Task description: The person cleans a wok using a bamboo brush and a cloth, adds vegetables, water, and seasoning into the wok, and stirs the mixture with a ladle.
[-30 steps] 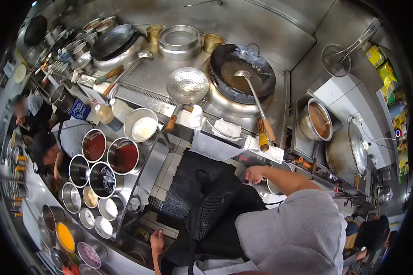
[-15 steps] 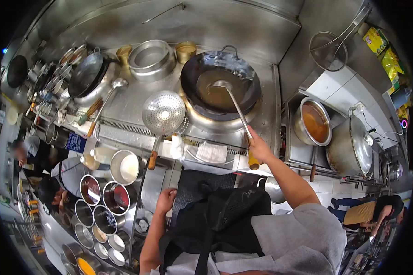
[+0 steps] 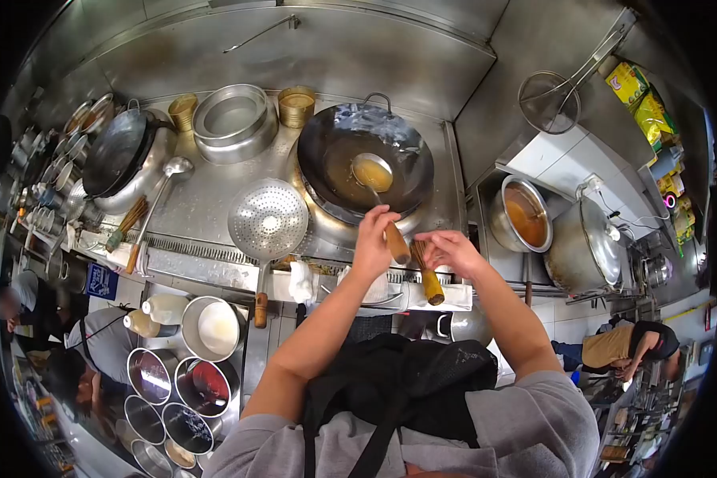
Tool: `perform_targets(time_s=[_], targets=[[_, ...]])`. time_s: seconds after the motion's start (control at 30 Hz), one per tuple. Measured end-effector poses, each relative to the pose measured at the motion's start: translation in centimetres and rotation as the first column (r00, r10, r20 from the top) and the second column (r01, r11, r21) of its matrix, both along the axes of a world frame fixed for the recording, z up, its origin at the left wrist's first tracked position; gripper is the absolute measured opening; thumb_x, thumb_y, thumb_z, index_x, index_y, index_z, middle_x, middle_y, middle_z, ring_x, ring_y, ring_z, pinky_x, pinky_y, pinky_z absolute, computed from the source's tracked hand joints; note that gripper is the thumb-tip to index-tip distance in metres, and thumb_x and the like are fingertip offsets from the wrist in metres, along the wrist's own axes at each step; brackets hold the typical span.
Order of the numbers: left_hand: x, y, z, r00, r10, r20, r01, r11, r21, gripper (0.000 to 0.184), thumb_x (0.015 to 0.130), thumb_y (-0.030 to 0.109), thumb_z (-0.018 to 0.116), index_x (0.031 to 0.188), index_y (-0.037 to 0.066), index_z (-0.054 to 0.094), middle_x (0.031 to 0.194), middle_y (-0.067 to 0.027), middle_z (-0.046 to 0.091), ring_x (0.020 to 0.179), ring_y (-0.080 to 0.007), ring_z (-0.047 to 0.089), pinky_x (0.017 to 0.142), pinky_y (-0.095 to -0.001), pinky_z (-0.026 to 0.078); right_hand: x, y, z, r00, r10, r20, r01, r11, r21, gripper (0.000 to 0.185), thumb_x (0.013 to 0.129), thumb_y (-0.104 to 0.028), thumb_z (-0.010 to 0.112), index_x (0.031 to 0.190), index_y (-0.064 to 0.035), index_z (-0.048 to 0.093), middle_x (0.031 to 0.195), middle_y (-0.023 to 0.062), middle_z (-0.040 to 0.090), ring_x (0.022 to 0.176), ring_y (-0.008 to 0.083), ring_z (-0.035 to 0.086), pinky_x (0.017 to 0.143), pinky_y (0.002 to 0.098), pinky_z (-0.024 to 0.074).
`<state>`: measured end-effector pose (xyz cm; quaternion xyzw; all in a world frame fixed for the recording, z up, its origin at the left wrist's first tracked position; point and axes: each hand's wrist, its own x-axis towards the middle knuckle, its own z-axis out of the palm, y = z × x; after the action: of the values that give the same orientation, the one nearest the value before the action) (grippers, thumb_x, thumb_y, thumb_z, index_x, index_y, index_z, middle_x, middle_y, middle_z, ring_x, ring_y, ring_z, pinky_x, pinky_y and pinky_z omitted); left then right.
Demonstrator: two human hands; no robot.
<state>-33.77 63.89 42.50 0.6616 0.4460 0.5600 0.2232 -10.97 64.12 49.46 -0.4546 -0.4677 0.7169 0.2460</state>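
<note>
My left hand (image 3: 374,244) is closed on the handle of a long ladle (image 3: 372,173), and the wooden end sticks out beside my palm. The bowl of the ladle holds brownish liquid and sits in a black wok (image 3: 320,142) on the burner. My right hand (image 3: 454,253) is open, fingers apart and slightly bent, close to the bristles of a bamboo wok brush (image 3: 431,287) at the stove's front edge. Whether my fingertips touch the brush I cannot tell. A perforated skimmer (image 3: 268,219) lies left of the wok, its wooden handle over the edge.
A metal pot (image 3: 235,143) and tins stand behind the skimmer. To the left are another ladle (image 3: 177,166) and a second wok (image 3: 113,155). A bowl of brown liquid (image 3: 526,219) and lidded stockpot (image 3: 585,247) stand right. Containers fill the lower left; other people work at both sides.
My left hand has come up from my side and taken the ladle handle. My right hand has let go of it. The ladle's bowl has turned up, with liquid in it.
</note>
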Motion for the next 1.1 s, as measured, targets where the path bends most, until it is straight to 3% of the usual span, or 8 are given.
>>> perform_targets(time_s=[0.17,0.37,0.43,0.53,0.63,0.8,0.93,1.1], targets=[[-4.9,2.7,5.6,0.843,0.071,0.533,-0.086,0.996,0.003,0.028,0.088,0.007,0.069,0.112,0.009,0.055,0.117,-0.0109,0.058,0.110,-0.0228,0.056,0.094,-0.0351,0.046,7.8,-2.1,-14.5,0.371,0.155,0.916,-0.274,0.960,-0.052,0.090,0.087,-0.048,0.065,0.148,0.0035,0.024,0.104,0.0250,0.066,0.071,0.0286,0.069,0.058,0.0397,0.0570],[-10.9,10.0,9.0,0.501,0.191,0.844,-0.312,0.950,-0.029,0.022,0.093,0.014,0.066,0.103,0.003,0.050,0.082,-0.0072,0.059,0.068,-0.0146,0.057,0.070,-0.0328,0.052,8.5,-2.1,-22.2,0.563,0.125,0.817,-0.076,0.992,-0.099,0.112,0.077,-0.043,0.073,0.150,0.0037,0.003,0.100,0.0276,0.065,0.066,0.0340,0.069,0.051,0.0405,0.0559],[-10.9,11.5,9.6,0.553,0.199,0.809,-0.316,0.949,-0.018,0.021,0.093,0.013,0.066,0.103,0.003,0.050,0.080,-0.0062,0.059,0.065,-0.0128,0.056,0.062,-0.0284,0.049,15.2,-1.5,-36.5,0.558,-0.184,0.809,-0.195,0.919,0.343,0.093,0.079,-0.029,0.072,0.147,-0.0027,0.014,0.091,0.0228,0.064,0.059,0.0317,0.066,0.041,0.0390,0.0501],[-10.7,13.6,11.2,0.643,0.231,0.730,-0.319,0.948,-0.019,0.020,0.093,0.012,0.065,0.103,0.003,0.050,0.074,-0.0046,0.058,0.058,-0.0107,0.054,0.051,-0.0243,0.045,13.5,-1.3,-19.1,0.927,-0.313,0.206,0.372,0.834,-0.408,0.050,0.086,-0.021,0.060,0.131,-0.0115,0.042,0.089,0.0115,0.057,0.070,0.0266,0.062,0.058,0.0444,0.0558],[-9.2,16.1,13.0,0.692,0.250,0.677,-0.336,0.942,-0.005,0.020,0.094,0.011,0.064,0.105,0.002,0.051,0.066,-0.0031,0.055,0.054,-0.0104,0.052,0.047,-0.0250,0.043,14.7,-1.6,-9.1,0.900,-0.432,-0.060,0.404,0.878,-0.258,0.063,0.087,-0.010,0.059,0.142,-0.0159,0.031,0.094,0.0119,0.058,0.075,0.0268,0.063,0.063,0.0439,0.0571],[-5.4,20.1,16.4,0.760,0.317,0.567,-0.342,0.937,-0.065,0.015,0.093,0.008,0.062,0.104,0.000,0.055,0.067,-0.0033,0.056,0.052,-0.0104,0.053,0.045,-0.0248,0.041,12.2,13.6,-6.2,0.828,-0.179,0.531,-0.250,0.730,0.636,0.077,0.088,-0.031,0.069,0.151,-0.0128,0.027,0.126,0.0194,0.060,0.107,0.0324,0.064,0.089,0.0404,0.0521],[-3.0,22.1,17.7,0.784,0.400,0.475,-0.408,0.908,-0.093,0.011,0.090,0.004,0.062,0.100,0.000,0.058,0.065,-0.0032,0.058,0.050,-0.0105,0.053,0.045,-0.0266,0.041,-1.0,21.2,-3.4,0.436,0.024,0.900,-0.653,0.696,0.298,0.068,0.091,-0.048,0.058,0.150,-0.0253,0.034,0.120,0.0184,0.064,0.107,0.0371,0.063,0.092,0.0466,0.0496],[-3.7,23.5,17.8,0.780,0.508,0.365,-0.499,0.857,-0.127,0.008,0.089,0.005,0.064,0.093,-0.001,0.061,0.066,-0.0052,0.060,0.052,-0.0117,0.056,0.048,-0.0289,0.044,-2.6,28.9,-5.0,0.073,-0.150,0.986,-0.840,0.523,0.142,0.036,0.093,-0.027,0.052,0.124,-0.0156,0.065,0.116,0.0108,0.069,0.105,0.0281,0.067,0.086,0.0402,0.0540]])
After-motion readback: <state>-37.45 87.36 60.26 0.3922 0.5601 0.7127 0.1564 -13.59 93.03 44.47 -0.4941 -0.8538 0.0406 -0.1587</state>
